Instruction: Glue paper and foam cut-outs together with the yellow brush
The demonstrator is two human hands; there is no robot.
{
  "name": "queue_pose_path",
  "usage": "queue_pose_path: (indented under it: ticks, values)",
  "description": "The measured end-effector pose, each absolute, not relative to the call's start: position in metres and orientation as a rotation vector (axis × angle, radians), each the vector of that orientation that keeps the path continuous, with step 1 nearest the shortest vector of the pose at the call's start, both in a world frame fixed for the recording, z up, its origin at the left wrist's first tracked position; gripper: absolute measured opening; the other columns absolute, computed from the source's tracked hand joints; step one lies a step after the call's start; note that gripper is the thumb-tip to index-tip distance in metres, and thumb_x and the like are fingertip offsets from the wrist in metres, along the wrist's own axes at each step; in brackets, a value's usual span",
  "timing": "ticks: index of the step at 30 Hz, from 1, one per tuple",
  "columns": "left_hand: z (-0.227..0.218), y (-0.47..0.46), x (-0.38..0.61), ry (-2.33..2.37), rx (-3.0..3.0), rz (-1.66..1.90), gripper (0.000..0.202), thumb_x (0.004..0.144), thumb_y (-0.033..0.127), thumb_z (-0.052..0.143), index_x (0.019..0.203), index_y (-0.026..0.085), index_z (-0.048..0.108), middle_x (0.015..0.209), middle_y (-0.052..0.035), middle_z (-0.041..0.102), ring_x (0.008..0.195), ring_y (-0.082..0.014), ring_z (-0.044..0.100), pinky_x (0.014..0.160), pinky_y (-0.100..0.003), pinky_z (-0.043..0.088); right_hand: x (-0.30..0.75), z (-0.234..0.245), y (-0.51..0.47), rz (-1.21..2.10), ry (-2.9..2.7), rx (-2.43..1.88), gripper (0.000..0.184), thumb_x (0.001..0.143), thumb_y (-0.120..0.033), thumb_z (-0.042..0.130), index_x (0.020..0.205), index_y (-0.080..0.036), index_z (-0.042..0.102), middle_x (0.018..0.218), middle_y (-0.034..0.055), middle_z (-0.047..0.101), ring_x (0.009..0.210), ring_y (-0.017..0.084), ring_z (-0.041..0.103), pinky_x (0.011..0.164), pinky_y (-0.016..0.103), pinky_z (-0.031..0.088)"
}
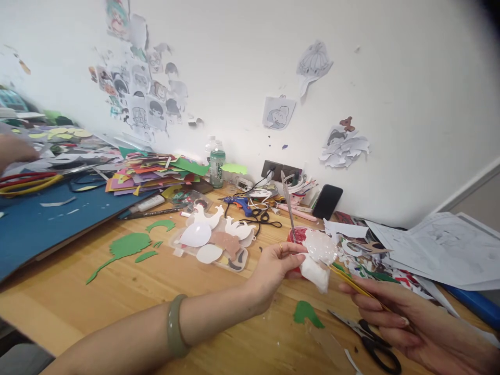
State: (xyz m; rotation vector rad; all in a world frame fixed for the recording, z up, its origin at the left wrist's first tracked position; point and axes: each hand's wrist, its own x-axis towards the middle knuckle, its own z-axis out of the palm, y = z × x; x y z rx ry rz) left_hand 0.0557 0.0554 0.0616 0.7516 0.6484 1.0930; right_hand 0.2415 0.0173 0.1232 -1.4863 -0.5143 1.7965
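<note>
My left hand [279, 263], wearing a ring, pinches a white piece [315, 273] of soft-looking material just in front of a red container [299, 234]. Against the piece's upper edge is a round, whitish, speckled shape [321, 247]; whether the two are joined I cannot tell. A thin metal tool [288, 200] stands up out of the container. In my right hand [406, 317] is a slim yellow tool [357, 285], its tip close to the white piece. Below lie black-handled scissors [371, 338] and a green cutout [308, 313].
White and brown cutouts lie on a clear plastic case [175, 242], with green leaf-like cutouts [128, 245] to its left. Behind are a blue glue gun [242, 204], a bottle [217, 169] and a phone [328, 202]. Another person's hand [17, 150] is over the blue board [50, 213].
</note>
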Motion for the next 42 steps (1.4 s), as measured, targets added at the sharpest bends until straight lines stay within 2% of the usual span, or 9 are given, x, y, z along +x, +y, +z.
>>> queue_pose_path:
  ticks: [10,17,25,32,37,42]
  values:
    - [0.057,0.058,0.056,0.616,0.765,1.117,0.03,0.061,0.029,0.074,0.083,0.011,0.064,0.079,-0.0059,0.064,0.069,-0.0135,0.058,0.069,-0.025,0.046,0.242,0.124,0.018,1.8,-0.6,-1.479,0.019,0.071,-0.021,0.065,0.077,-0.004,0.064,0.055,-0.0049,0.036,0.038,-0.003,0.021,0.03,0.008,0.014]
    - [0.053,0.06,0.057,0.525,0.736,1.133,0.031,0.062,0.028,0.075,0.084,0.011,0.063,0.08,-0.006,0.063,0.07,-0.0131,0.058,0.071,-0.027,0.047,0.243,0.122,0.017,1.86,-0.655,-1.441,0.02,0.069,-0.024,0.067,0.076,-0.005,0.064,0.054,-0.0054,0.035,0.04,-0.002,0.018,0.032,0.009,0.012]
    - [0.053,0.062,0.055,0.472,0.742,1.133,0.033,0.065,0.025,0.073,0.092,0.012,0.06,0.084,-0.006,0.063,0.073,-0.0136,0.058,0.069,-0.027,0.048,0.234,0.121,0.011,1.812,-0.905,-1.398,0.022,0.07,-0.033,0.067,0.065,-0.012,0.061,0.056,-0.0045,0.035,0.045,0.001,0.018,0.037,0.012,0.017]
    - [0.054,0.064,0.055,0.485,0.786,1.135,0.03,0.068,0.025,0.071,0.092,0.011,0.061,0.082,-0.0058,0.062,0.072,-0.0128,0.058,0.07,-0.026,0.047,0.236,0.12,0.011,1.802,-0.895,-1.42,0.02,0.072,-0.03,0.064,0.072,-0.011,0.064,0.057,-0.005,0.034,0.045,0.001,0.014,0.036,0.013,0.013]
    - [0.053,0.064,0.054,0.495,0.781,1.145,0.033,0.065,0.029,0.074,0.09,0.012,0.062,0.081,-0.0048,0.062,0.071,-0.013,0.058,0.07,-0.026,0.047,0.234,0.124,0.011,1.822,-0.803,-1.416,0.02,0.069,-0.028,0.066,0.071,-0.009,0.064,0.054,-0.0061,0.032,0.043,0.0,0.014,0.035,0.013,0.011]
    - [0.052,0.065,0.054,0.47,0.762,1.154,0.033,0.064,0.029,0.074,0.09,0.013,0.062,0.081,-0.004,0.062,0.07,-0.0127,0.057,0.069,-0.027,0.048,0.236,0.12,0.011,1.865,-0.748,-1.434,0.018,0.074,-0.028,0.061,0.076,-0.01,0.065,0.052,-0.0077,0.026,0.041,0.0,0.012,0.034,0.012,0.01]
